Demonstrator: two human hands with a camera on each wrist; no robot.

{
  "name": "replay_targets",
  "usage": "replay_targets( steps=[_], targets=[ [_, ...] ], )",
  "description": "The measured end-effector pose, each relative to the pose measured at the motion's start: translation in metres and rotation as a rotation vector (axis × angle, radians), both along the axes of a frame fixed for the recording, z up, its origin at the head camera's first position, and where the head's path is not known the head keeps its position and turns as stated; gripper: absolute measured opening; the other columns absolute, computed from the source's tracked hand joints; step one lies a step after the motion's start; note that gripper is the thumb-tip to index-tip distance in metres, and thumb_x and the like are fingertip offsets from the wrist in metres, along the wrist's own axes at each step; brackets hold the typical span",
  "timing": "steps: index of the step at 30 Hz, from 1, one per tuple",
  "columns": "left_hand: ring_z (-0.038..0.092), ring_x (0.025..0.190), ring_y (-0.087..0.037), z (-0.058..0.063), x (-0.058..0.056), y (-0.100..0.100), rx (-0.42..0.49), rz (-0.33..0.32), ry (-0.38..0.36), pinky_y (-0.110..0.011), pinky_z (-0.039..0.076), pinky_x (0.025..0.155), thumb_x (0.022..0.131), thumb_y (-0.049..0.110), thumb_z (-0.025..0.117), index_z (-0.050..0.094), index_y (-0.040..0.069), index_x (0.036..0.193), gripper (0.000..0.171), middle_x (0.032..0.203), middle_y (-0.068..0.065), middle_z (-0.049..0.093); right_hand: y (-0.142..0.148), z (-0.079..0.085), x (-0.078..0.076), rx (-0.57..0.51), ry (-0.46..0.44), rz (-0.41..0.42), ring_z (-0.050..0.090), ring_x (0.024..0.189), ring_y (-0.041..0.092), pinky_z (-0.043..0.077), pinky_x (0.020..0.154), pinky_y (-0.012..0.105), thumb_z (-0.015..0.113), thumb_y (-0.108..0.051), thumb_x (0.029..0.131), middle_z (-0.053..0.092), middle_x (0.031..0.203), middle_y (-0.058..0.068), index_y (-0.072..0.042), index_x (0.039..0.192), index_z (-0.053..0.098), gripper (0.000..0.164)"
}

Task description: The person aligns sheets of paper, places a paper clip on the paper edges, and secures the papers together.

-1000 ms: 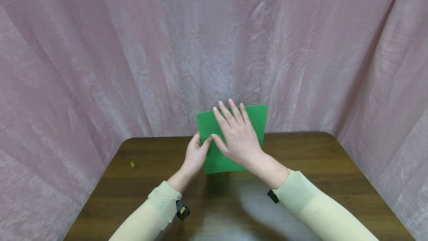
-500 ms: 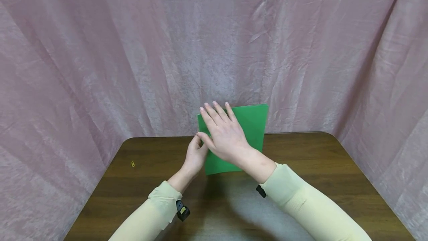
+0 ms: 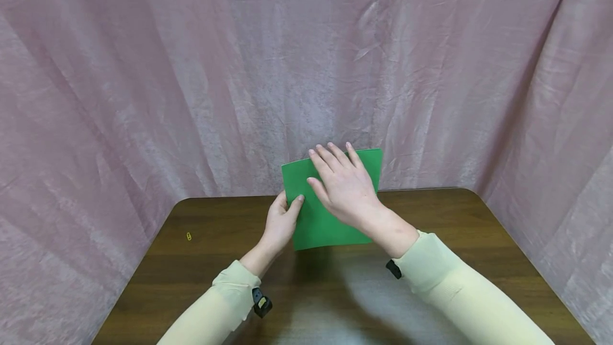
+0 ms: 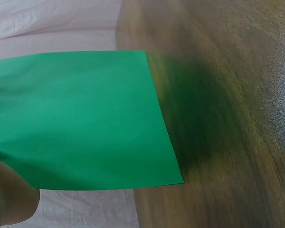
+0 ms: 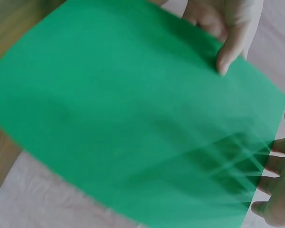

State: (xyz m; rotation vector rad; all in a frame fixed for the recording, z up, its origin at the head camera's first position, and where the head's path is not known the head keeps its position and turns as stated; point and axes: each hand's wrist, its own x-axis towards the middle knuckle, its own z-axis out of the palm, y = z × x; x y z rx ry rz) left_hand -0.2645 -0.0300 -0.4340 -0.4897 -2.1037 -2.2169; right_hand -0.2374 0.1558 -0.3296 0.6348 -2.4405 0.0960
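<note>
Green paper (image 3: 318, 223) is held up before a wrinkled, velvety pink curtain (image 3: 306, 68), above the wood-grained desk (image 3: 230, 233) near the middle of its far edge. It is smooth and four-cornered. Before its face is the right hand (image 3: 347, 188), fingers nearly straight, gripping nothing; contact I cannot tell. The left hand (image 3: 281, 221) pinches its left edge, thumb in front. Toward the desk's far left corner lies a looped yellow paper clip (image 3: 189, 236).

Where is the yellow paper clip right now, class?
In the head view, the yellow paper clip lies on the brown table near its far left corner, left of the left hand.
</note>
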Motion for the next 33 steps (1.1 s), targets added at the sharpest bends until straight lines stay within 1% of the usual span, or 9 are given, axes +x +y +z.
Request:
replay_targets(
  steps=[5,12,15,17,20,24,26,31,33],
  targets=[
    [0.069,0.098,-0.042,0.000,0.001,0.001,0.008,0.014,-0.012,-0.059,0.057,0.084,0.107,0.026,0.058,0.060,0.007,0.132,0.032,0.115,-0.018,0.066,0.030,0.000,-0.001,-0.034,0.016,-0.037,0.037,0.147,0.032,0.010,0.124,0.052,0.044,-0.047,0.108,0.049,0.155,0.011,-0.011,0.154,0.047,0.059],
    [0.066,0.102,-0.050,0.003,0.003,0.002,0.041,0.017,-0.040,-0.064,0.054,0.086,0.108,0.021,0.055,0.058,0.003,0.133,0.031,0.117,-0.023,0.065,0.069,-0.001,0.000,-0.115,0.017,-0.071,0.039,0.144,0.037,0.014,0.123,0.054,0.051,-0.038,0.107,0.051,0.151,0.015,-0.009,0.150,0.052,0.052],
    [0.068,0.099,-0.045,0.000,0.001,0.001,0.029,0.024,-0.022,-0.061,0.056,0.083,0.107,0.024,0.057,0.060,0.005,0.131,0.031,0.115,-0.020,0.066,0.079,-0.004,0.000,-0.258,-0.013,-0.031,0.043,0.141,0.039,0.028,0.118,0.056,0.060,-0.023,0.104,0.049,0.152,0.017,-0.007,0.148,0.054,0.047],
    [0.069,0.097,-0.042,0.000,0.000,0.001,0.020,0.031,-0.013,-0.059,0.057,0.082,0.107,0.025,0.057,0.061,0.005,0.130,0.030,0.113,-0.019,0.067,0.081,-0.007,-0.001,-0.392,-0.072,0.017,0.055,0.127,0.039,0.042,0.106,0.056,0.062,-0.012,0.102,0.044,0.156,0.016,-0.006,0.150,0.051,0.049],
    [0.070,0.095,-0.039,0.000,0.001,0.002,0.016,0.039,-0.002,-0.057,0.058,0.081,0.107,0.025,0.057,0.061,0.006,0.129,0.029,0.111,-0.018,0.067,0.081,-0.013,-0.003,-0.597,-0.187,0.082,0.047,0.136,0.036,0.042,0.105,0.055,0.059,-0.003,0.102,0.030,0.164,0.014,-0.008,0.158,0.037,0.061],
    [0.070,0.093,-0.035,0.000,0.001,0.002,0.020,0.051,-0.003,-0.055,0.059,0.080,0.107,0.022,0.057,0.061,0.005,0.128,0.027,0.110,-0.017,0.068,0.076,-0.023,-0.004,-0.854,-0.307,0.138,0.024,0.151,0.029,0.027,0.118,0.055,0.054,-0.002,0.103,0.020,0.167,0.011,-0.011,0.165,0.013,0.075],
    [0.070,0.093,-0.034,0.000,0.002,0.003,0.020,0.054,-0.006,-0.055,0.059,0.080,0.107,0.022,0.057,0.061,0.005,0.127,0.026,0.110,-0.016,0.068,0.074,-0.028,-0.004,-0.978,-0.365,0.149,0.026,0.150,0.029,0.031,0.116,0.054,0.053,-0.006,0.104,0.017,0.168,0.009,-0.014,0.166,0.006,0.078],
    [0.070,0.093,-0.037,0.000,0.002,0.005,0.018,0.045,-0.011,-0.058,0.058,0.080,0.108,0.023,0.057,0.061,0.005,0.126,0.027,0.109,-0.017,0.068,0.072,-0.039,-0.003,-1.179,-0.471,0.154,0.020,0.152,0.026,0.029,0.118,0.051,0.051,-0.017,0.108,0.007,0.170,0.003,-0.019,0.166,0.004,0.074],
    [0.069,0.094,-0.040,0.001,0.002,0.005,0.022,0.043,-0.016,-0.060,0.057,0.081,0.107,0.023,0.057,0.061,0.005,0.126,0.027,0.109,-0.018,0.068,0.071,-0.045,-0.003,-1.220,-0.491,0.175,0.030,0.146,0.028,0.034,0.115,0.050,0.048,-0.018,0.109,0.020,0.166,0.009,-0.015,0.164,0.015,0.064]
  ],
)
